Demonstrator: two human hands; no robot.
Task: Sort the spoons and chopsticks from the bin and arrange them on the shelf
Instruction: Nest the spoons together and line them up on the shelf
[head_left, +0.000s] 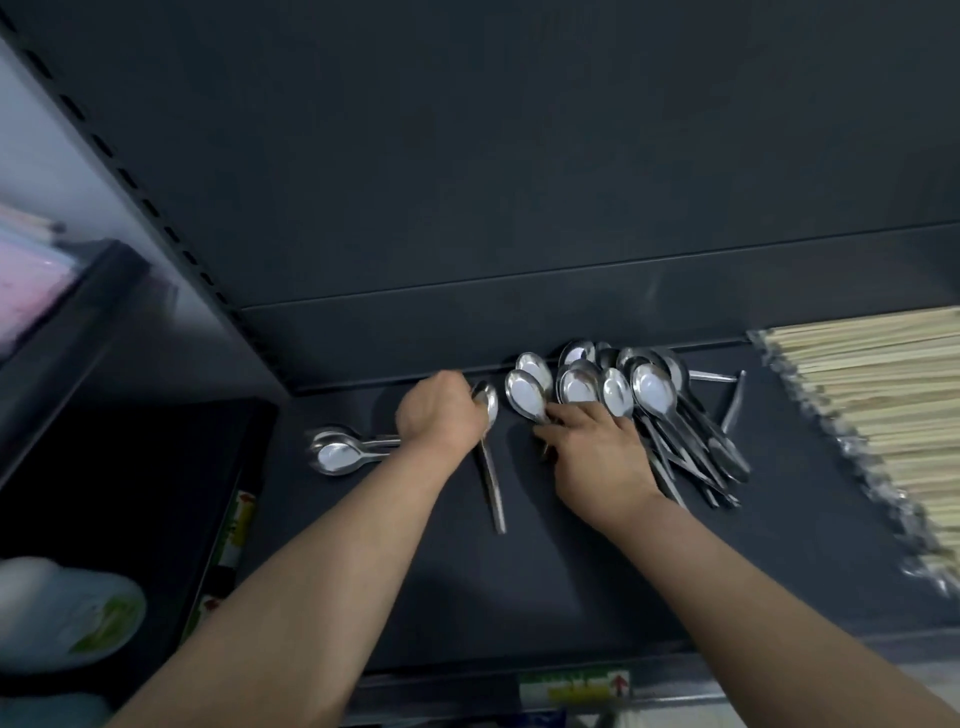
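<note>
On the dark shelf (571, 571) lies a loose heap of steel spoons (649, 395), bowls toward the back wall. My right hand (592, 457) rests on the heap's left side, fingers curled round a spoon handle there. My left hand (441, 410) grips a single spoon (491, 467) near its bowl, the handle pointing toward me. A small stack of spoons (337, 449) lies on its side to the left of that hand. Wrapped bundles of pale chopsticks (883, 405) fill the shelf's right end.
The shelf's back panel (519, 182) rises just behind the spoons. A slotted upright (156, 218) bounds the left side. Price labels (574, 688) sit on the front edge. A blurred white and green package (67, 613) is at the lower left.
</note>
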